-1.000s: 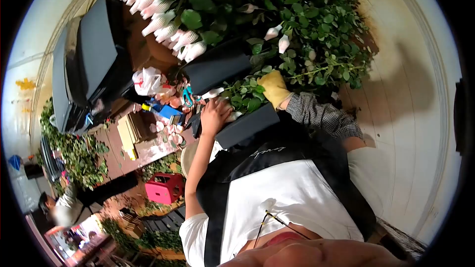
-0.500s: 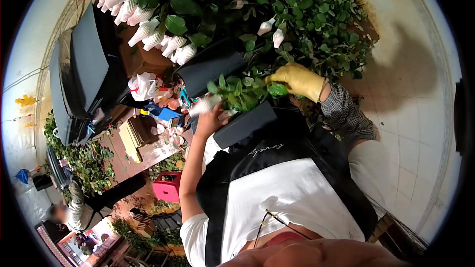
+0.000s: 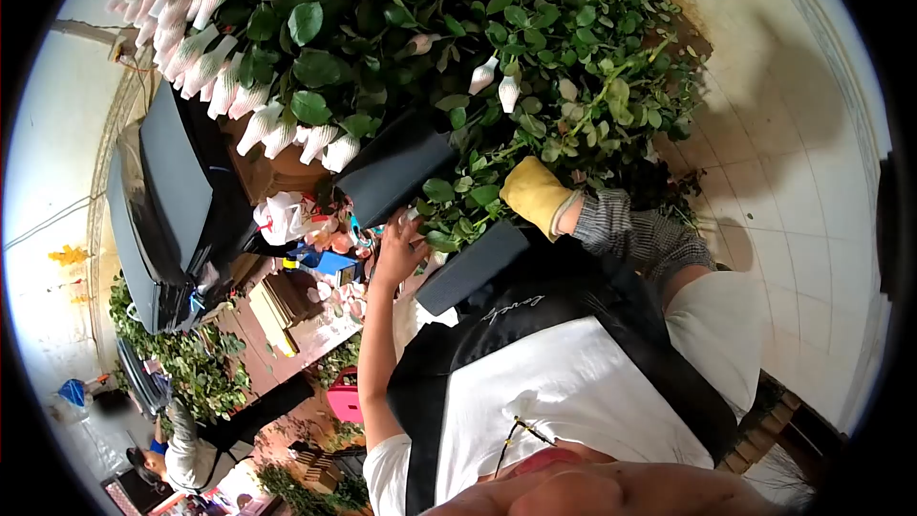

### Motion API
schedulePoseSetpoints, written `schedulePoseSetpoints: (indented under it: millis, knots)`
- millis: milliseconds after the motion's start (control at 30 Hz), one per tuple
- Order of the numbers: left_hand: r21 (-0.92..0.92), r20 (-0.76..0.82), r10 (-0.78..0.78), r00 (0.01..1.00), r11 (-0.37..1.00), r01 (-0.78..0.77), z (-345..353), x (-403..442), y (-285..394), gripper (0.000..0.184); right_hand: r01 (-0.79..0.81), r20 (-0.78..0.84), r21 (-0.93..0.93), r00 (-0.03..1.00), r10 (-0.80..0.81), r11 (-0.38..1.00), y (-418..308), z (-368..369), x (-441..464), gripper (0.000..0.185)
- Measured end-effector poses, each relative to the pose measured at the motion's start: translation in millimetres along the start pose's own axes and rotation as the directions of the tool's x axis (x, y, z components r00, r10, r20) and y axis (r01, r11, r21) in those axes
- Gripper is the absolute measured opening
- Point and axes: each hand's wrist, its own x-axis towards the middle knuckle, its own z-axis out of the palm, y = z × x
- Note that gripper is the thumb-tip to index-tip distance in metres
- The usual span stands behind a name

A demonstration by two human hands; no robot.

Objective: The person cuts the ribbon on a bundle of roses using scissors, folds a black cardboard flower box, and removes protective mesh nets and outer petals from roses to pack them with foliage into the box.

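Note:
My bare left hand (image 3: 398, 247) is at the left end of a leafy stem bundle (image 3: 460, 208), its fingers partly curled around a white-netted bud. The bundle lies between two dark padded blocks, one behind (image 3: 399, 164) and one in front (image 3: 475, 268). On my right hand (image 3: 537, 197) is a yellow glove, closed at the bundle's right side; leaves hide its fingertips, and what it grips cannot be made out. Behind, a large heap of green stems (image 3: 592, 67) carries white-netted buds (image 3: 196, 62) at its left end.
Dark grey sheets (image 3: 181, 172) stand at the left. Blue-handled scissors (image 3: 359, 234), a white plastic bag (image 3: 283, 218), cardboard pieces (image 3: 277, 311) and petals lie on the table. A pink stool (image 3: 345, 397) is below. Another person (image 3: 186, 454) is at the lower left.
The view has shifted. My gloved right hand drew back to the right half a second ago, then came down and closed by the stems. My left hand stays at the bud end.

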Motion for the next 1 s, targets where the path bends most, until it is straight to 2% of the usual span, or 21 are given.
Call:
schedulePoseSetpoints:
  millis: [33, 100, 133, 167, 200, 267, 300, 333, 400, 433, 467, 500, 567, 633, 700, 733, 767, 800, 833, 900, 1000]
  knots:
    - [0.010, 0.013, -0.015, 1.000, 1.000, 0.015, 4.2, -0.4, -0.5, 0.065, -0.026, -0.005, -0.032, 1.000, 0.026, 0.999, -3.4, 1.9, 4.6, 0.006]
    - [-0.001, -0.041, -0.064, 0.997, 0.998, 0.064, 12.7, -4.9, 9.0, 0.067, 0.149, 0.176, -0.010, 0.974, -0.145, 0.989, 6.8, -2.8, -2.3, 0.015]
    - [0.081, -0.107, -0.097, 0.989, 0.991, 0.106, 18.7, -7.4, 18.9, 0.070, 0.133, 0.033, 0.032, 0.990, -0.134, 0.991, 6.5, 42.2, 10.4, 0.023]
    - [0.118, -0.155, -0.092, 0.984, 0.987, 0.111, 29.4, -9.4, 17.0, 0.070, 0.015, -0.012, 0.123, 1.000, -0.014, 0.992, 8.0, 34.4, 7.0, 0.026]
    - [0.074, -0.174, -0.111, 0.978, 0.989, 0.126, 37.8, -11.4, 10.4, 0.071, -0.108, -0.037, 0.498, 0.989, 0.145, 0.861, 3.5, 83.2, 33.5, 0.026]
    - [0.050, -0.207, -0.115, 0.972, 0.991, 0.128, 39.6, -16.5, 8.9, 0.069, -0.167, -0.011, 0.802, 0.956, 0.294, 0.574, 2.9, 110.4, 47.1, 0.027]
    - [0.067, -0.236, -0.097, 0.967, 0.991, 0.116, 38.7, -16.6, 12.8, 0.068, 0.059, -0.294, 0.639, 0.940, 0.172, 0.767, 12.8, 70.9, 17.6, 0.026]
    - [0.041, -0.250, -0.114, 0.962, 0.991, 0.128, 37.8, -16.5, 15.8, 0.069, 0.248, -0.524, 0.383, 0.852, -0.012, 0.890, 21.3, 44.6, 1.1, 0.025]
    - [0.044, -0.287, -0.120, 0.951, 0.989, 0.138, 40.0, -13.2, 23.0, 0.067, 0.338, -0.497, 0.589, 0.868, 0.000, 0.734, 34.9, 97.3, 20.7, 0.035]
    - [0.070, -0.286, -0.130, 0.949, 0.985, 0.156, 41.5, -13.0, 21.5, 0.067, 0.383, -0.511, 0.652, 0.859, 0.006, 0.655, 39.2, 89.2, 16.6, 0.039]
    - [0.067, -0.282, -0.103, 0.954, 0.990, 0.127, 43.6, -12.1, 13.3, 0.069, 0.310, -0.325, 0.708, 0.941, -0.097, 0.634, 47.0, 80.2, 13.4, 0.043]
    - [0.093, -0.294, -0.079, 0.953, 0.989, 0.111, 41.0, -12.1, 14.6, 0.070, 0.285, -0.237, 0.796, 0.959, -0.157, 0.534, 57.3, 52.2, 4.3, 0.043]
    - [0.092, -0.285, -0.081, 0.955, 0.989, 0.112, 37.6, -14.5, 17.5, 0.069, 0.268, -0.239, 0.895, 0.963, -0.125, 0.358, 84.0, -0.3, -18.4, 0.044]
    - [0.066, -0.277, -0.096, 0.956, 0.991, 0.118, 36.3, -13.1, 15.8, 0.070, 0.439, -0.526, 0.775, 0.847, 0.079, 0.455, 124.9, -38.6, -21.8, 0.042]
    - [0.041, -0.262, -0.115, 0.958, 0.991, 0.130, 39.4, -15.6, 13.8, 0.071, 0.325, -0.646, 0.733, 0.607, 0.463, 0.597, 168.6, -68.6, -15.3, 0.044]
    - [0.006, -0.278, -0.127, 0.952, 0.991, 0.134, 42.9, -15.6, 12.6, 0.073, 0.328, -0.649, 0.732, 0.604, 0.464, 0.597, 199.0, -70.2, 3.2, 0.044]
    - [-0.028, -0.294, -0.139, 0.946, 0.990, 0.137, 44.5, -15.4, 11.3, 0.075, 0.709, -0.714, 0.655, 0.466, 0.523, 0.262, 233.7, -66.5, 32.7, 0.047]
    - [-0.009, -0.311, -0.120, 0.943, 0.992, 0.124, 45.5, -15.1, 9.8, 0.073, 0.535, -0.761, 0.643, 0.362, 0.539, 0.548, 251.8, -74.5, 36.8, 0.045]
    - [-0.006, -0.316, -0.118, 0.941, 0.992, 0.123, 47.7, -14.3, 8.0, 0.073, 0.034, -0.803, 0.532, 0.338, 0.491, 0.846, 258.1, -87.5, 31.7, 0.043]
    - [-0.093, -0.289, -0.167, 0.943, 0.985, 0.146, 49.7, -16.1, 4.9, 0.072, -0.229, -0.818, 0.354, 0.394, 0.419, 0.907, 280.0, -97.4, 43.9, 0.039]
    - [-0.019, -0.323, -0.107, 0.941, 0.994, 0.106, 44.4, -14.4, 11.5, 0.071, -0.345, -0.762, 0.164, 0.551, 0.340, 0.924, 300.1, -109.4, 61.2, 0.035]
